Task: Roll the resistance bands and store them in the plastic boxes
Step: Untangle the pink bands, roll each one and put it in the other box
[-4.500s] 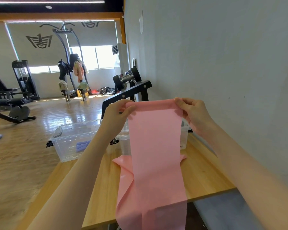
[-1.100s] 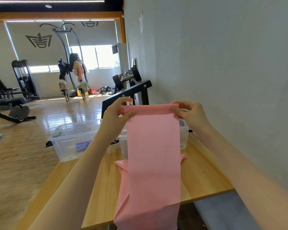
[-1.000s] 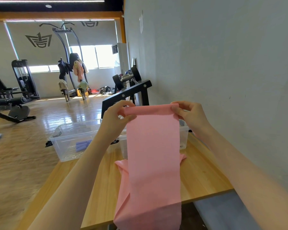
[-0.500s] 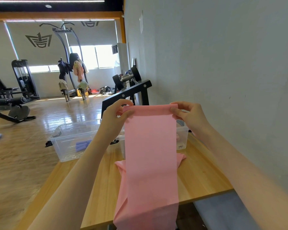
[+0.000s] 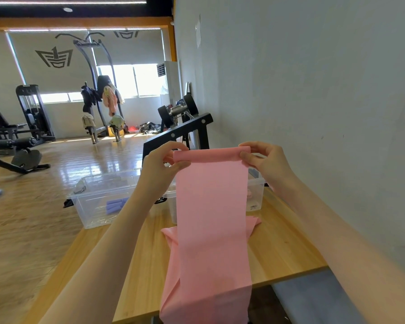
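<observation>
A long pink resistance band (image 5: 211,220) hangs in front of me, its top edge turned into a thin roll. My left hand (image 5: 160,163) pinches the left end of that roll and my right hand (image 5: 264,160) pinches the right end. The band drapes down over the wooden table (image 5: 283,251) and past its near edge. Behind it stand two clear plastic boxes: the left box (image 5: 96,199) holds purple rolled bands (image 5: 115,204), and the right box (image 5: 255,195) is mostly hidden by the band.
A grey wall runs close along the right side. A black dumbbell rack (image 5: 180,132) stands behind the boxes. Gym machines (image 5: 14,136) sit on the wooden floor at the left. A grey bench pad (image 5: 318,298) lies below the table's near right corner.
The rolled top edge has grown slightly thicker as both hands turn it. The hanging band has drawn upward a little, and its width looks narrower than 4.5 s ago.
</observation>
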